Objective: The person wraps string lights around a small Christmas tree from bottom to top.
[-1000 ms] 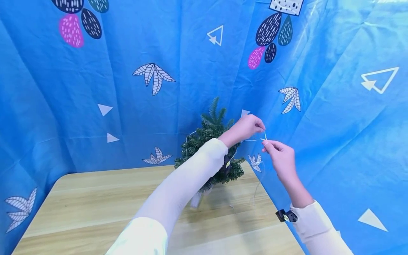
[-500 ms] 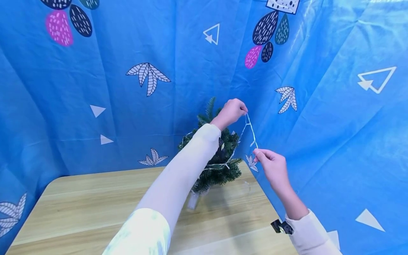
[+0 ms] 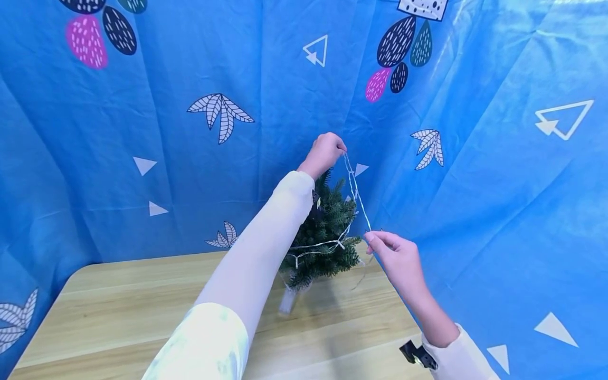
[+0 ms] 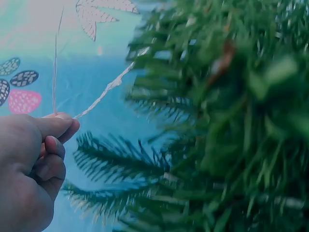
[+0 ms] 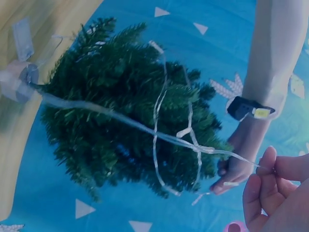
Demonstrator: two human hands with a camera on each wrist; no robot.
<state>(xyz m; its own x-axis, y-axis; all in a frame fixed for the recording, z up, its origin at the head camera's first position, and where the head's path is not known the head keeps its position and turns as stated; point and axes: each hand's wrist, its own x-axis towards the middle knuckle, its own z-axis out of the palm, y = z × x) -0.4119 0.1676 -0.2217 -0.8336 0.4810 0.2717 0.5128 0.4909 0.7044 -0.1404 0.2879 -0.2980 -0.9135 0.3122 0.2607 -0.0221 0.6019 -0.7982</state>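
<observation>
A small green artificial Christmas tree stands near the table's back edge, partly hidden by the left arm. White string lights loop across its branches, with small bulbs along the wire. Above the treetop, my left hand pinches the string between thumb and fingertips; the left wrist view shows the pinched wire beside the needles. Lower and to the right of the tree, my right hand pinches another stretch. Between both hands the strand runs taut. A loose end of wire hangs below the right hand.
A small whitish box lies on the wooden table by the tree's pale base. A blue patterned curtain hangs close behind the table and along its right side.
My left hand has moved up and left from the tree's right side to above its top, holding the string. My right hand has lowered slightly leftward, and the strand between them has lengthened.
</observation>
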